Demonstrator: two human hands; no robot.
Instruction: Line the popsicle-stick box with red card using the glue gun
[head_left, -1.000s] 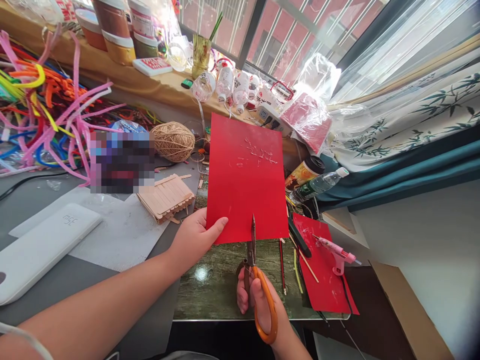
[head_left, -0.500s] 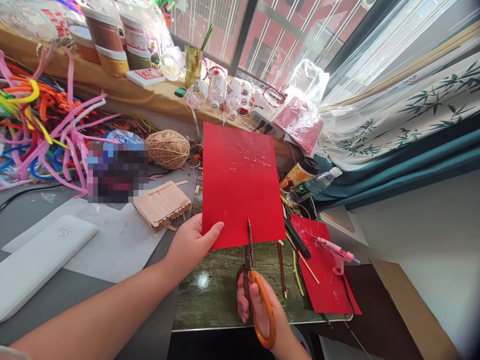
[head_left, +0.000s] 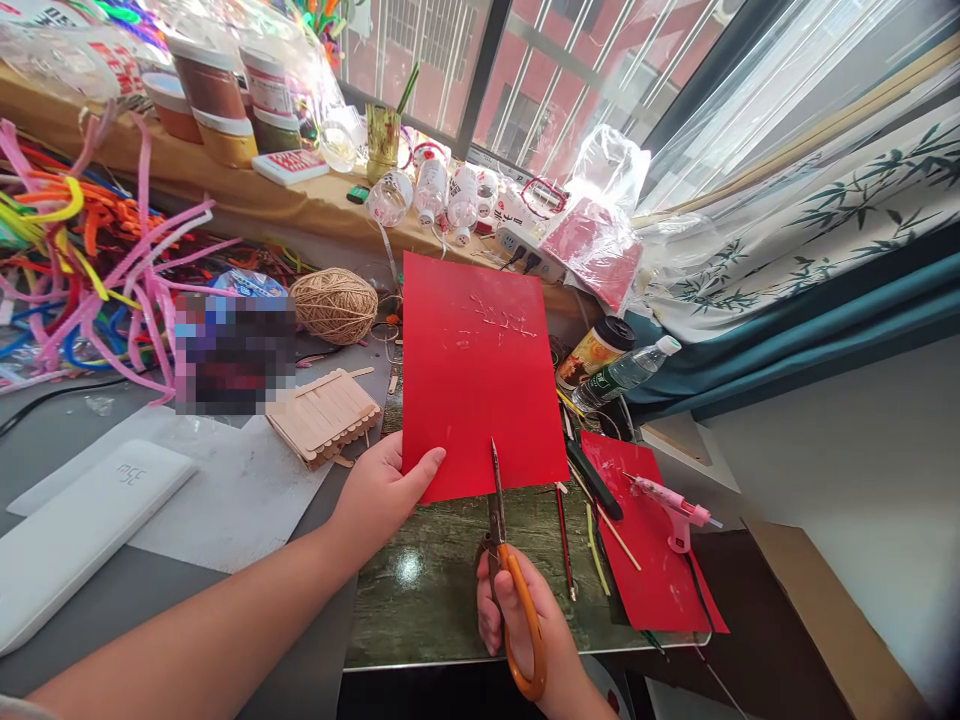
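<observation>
- Red sheet (head_left: 476, 390), from where I stand, hangs over the dark tabletop (head_left: 420, 625), its long axis running away from the person toward the window, its near edge facing the body.
- Left hand (head_left: 386, 478) grips it by the near left corner: thumb flat on the upper face, the other fingers mostly hidden, seemingly pinching from beneath.
- Scissors (head_left: 498, 525) meet the near edge right of that thumb, pointing away from the body, almost in line with the sheet's length. One blade's tip lies over the red face; I cannot tell whether the other passes underneath.
- Right hand (head_left: 556, 630) is wrapped round the handles, below the near edge and apart from the paper, so the left is the nearer hand.
- To the right, a pink glue gun (head_left: 667, 497) rests on a second red sheet (head_left: 645, 570).
- To the left sit a craft-stick piece (head_left: 322, 412) and, farther back, a twine ball (head_left: 335, 305); a white power bank (head_left: 90, 535) lies beyond the left forearm.
</observation>
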